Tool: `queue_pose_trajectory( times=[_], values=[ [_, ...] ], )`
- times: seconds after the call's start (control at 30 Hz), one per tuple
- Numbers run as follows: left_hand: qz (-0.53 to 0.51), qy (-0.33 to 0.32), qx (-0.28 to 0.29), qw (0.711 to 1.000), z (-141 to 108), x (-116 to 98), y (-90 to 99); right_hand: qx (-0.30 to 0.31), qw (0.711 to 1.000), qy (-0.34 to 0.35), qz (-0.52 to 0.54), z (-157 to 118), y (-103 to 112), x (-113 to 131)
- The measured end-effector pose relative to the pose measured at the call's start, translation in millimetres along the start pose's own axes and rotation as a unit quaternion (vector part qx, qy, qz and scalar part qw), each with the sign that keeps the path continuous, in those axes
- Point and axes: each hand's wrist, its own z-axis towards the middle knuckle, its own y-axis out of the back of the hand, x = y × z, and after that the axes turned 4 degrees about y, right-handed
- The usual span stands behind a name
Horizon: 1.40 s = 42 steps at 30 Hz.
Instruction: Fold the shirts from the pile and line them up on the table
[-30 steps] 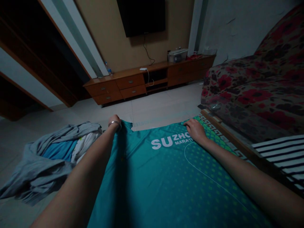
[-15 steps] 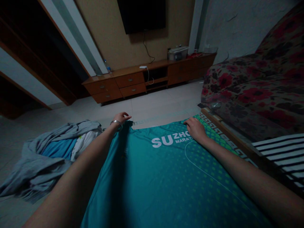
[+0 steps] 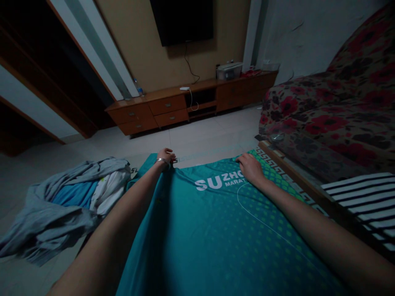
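A teal shirt with white lettering and green dots lies spread over a glass-topped table. At its far left edge my left hand, with a bracelet at the wrist, has its fingers closed on the fabric, and the cloth rises in a fold below it. My right hand pinches the shirt's far edge on the right, beside the lettering. Part of the print is hidden behind that hand.
Left of the shirt is a pile of grey, blue and white clothes. A striped cloth lies at the right, before a floral sofa. Beyond stands a wooden cabinet under a television.
My left hand has moved to the right with the shirt's edge, and a teal part of the cloth now shows to its left. My right hand stays at about the same place on the shirt.
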Motion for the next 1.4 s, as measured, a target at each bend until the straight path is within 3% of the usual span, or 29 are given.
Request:
queue_pose_trajectory(
  times=[0.1, 0.2, 0.33, 0.47, 0.6, 0.73, 0.8, 0.9, 0.97, 1.03, 1.1, 1.2, 1.33, 1.4],
  values=[
    [0.021, -0.033, -0.037, 0.999, -22.9, -2.9, 4.7, -0.005, 1.0, -0.013, 0.021, -0.2, 2.2, -2.7],
    [0.056, -0.075, -0.051, 0.994, -54.9, 8.5, 19.7, -0.01, 0.999, -0.04, 0.032, -2.3, 3.4, -12.5],
    [0.259, -0.089, -0.007, 0.962, -86.8, 44.1, 38.6, 0.042, 0.997, -0.06, -0.012, -4.2, -2.0, -39.6],
    [0.38, -0.074, 0.012, 0.922, -94.2, 69.4, 48.0, 0.071, 0.992, -0.098, -0.042, -0.6, -8.2, -71.4],
    [0.4, -0.064, 0.013, 0.914, -93.8, 69.6, 52.5, 0.093, 0.988, -0.11, -0.05, 5.1, -3.8, -82.1],
    [0.38, -0.072, -0.053, 0.921, -100.5, 52.0, 58.9, 0.071, 0.983, -0.15, -0.08, 9.1, 13.3, -48.9],
    [0.369, -0.121, -0.082, 0.918, -108.0, 40.6, 59.2, 0.045, 0.989, -0.114, -0.082, 10.0, 20.1, -15.4],
    [0.377, -0.213, -0.003, 0.902, -121.0, 29.3, 50.0, 0.064, 0.997, -0.018, -0.036, 10.4, 18.2, 40.4],
    [0.391, -0.216, 0.059, 0.893, -126.7, 28.9, 38.9, 0.089, 0.996, 0.012, -0.003, 11.1, 8.9, 67.6],
    [0.402, -0.186, 0.077, 0.893, -128.0, 33.6, 28.1, 0.107, 0.994, 0.016, 0.015, 13.0, -2.7, 77.4],
    [0.406, -0.162, 0.075, 0.896, -125.6, 40.4, 21.0, 0.117, 0.993, 0.005, 0.019, 15.3, -11.4, 66.4],
    [0.404, -0.157, 0.071, 0.898, -120.2, 48.4, 18.0, 0.111, 0.993, -0.039, -0.003, 16.5, -11.0, 17.8],
    [0.403, -0.158, 0.075, 0.898, -116.5, 48.1, 21.2, 0.107, 0.986, -0.119, -0.047, 14.7, 11.7, -55.9],
    [0.405, -0.152, 0.078, 0.898, -118.7, 42.4, 24.1, 0.107, 0.981, -0.149, -0.058, 14.1, 25.5, -66.7]
  ],
)
